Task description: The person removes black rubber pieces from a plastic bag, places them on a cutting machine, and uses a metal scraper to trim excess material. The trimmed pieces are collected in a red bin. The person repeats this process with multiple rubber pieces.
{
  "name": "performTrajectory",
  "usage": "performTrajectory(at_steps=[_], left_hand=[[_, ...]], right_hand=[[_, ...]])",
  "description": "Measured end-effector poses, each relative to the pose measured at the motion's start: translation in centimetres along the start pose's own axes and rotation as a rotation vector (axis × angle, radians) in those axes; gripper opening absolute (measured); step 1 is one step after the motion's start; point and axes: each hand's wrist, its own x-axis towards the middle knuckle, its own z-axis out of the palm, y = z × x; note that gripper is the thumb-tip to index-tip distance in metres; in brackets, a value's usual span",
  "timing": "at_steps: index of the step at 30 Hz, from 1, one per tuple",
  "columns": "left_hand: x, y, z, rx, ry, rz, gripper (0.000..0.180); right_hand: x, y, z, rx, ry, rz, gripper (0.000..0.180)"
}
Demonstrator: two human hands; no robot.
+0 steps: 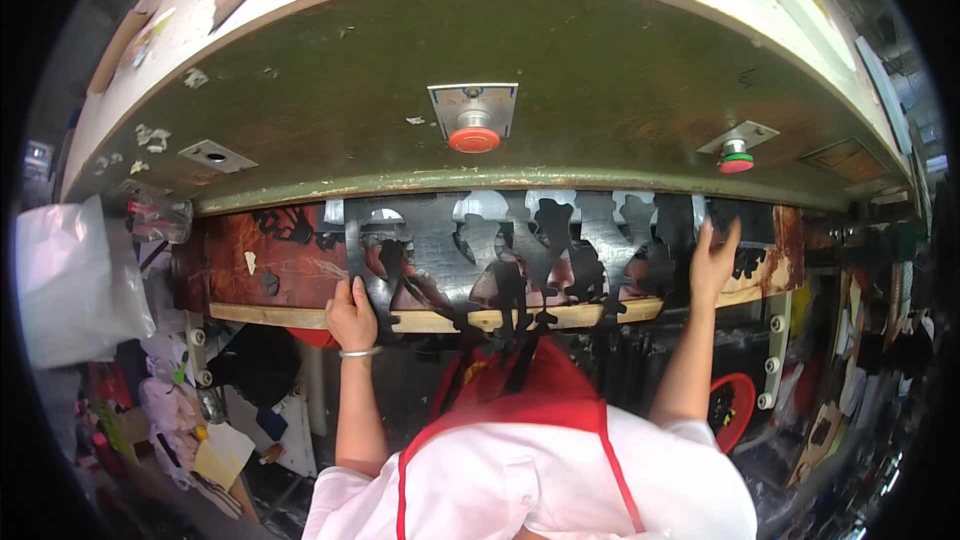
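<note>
Both hands' fingers bracket the black sheet (435,245): those of the left hand (352,320) bunched at its eight-o'clock edge, those of the right hand (713,265) parted at three; I cannot tell whether either grips. Its long axis runs nine to three, tongues toward six; glossy, riddled with curvy cut-outs, it lies on the worktop (225,272).

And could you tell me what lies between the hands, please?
In the head view, a black sheet with openings lies between left hand and right hand.
</note>
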Motion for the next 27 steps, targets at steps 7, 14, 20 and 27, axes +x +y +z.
performTrajectory(at_steps=[7,14,20,27], left_hand=[[-1.5,-2.5,0.2,-0.106,-0.049,-0.069,0.029],[-7.8,-4.1,-3.9,-0.229,-0.116,-0.045,0.028],[-5.6,-1.7,-6.9,-0.294,-0.005,-0.276,0.017],[-6.0,3.4,-5.0,0.193,-0.308,0.357,0.049]], right_hand=[[-4.4,9.2,-0.7,0.069,-0.126,-0.119,0.042],[-9.1,8.5,-6.6,0.148,-0.088,0.086,0.02],[-12.9,-6.6,1.9,0.16,-0.271,-0.556,0.068],[-25.4,-10.6,5.2,0.086,-0.512,-0.683,0.1]])
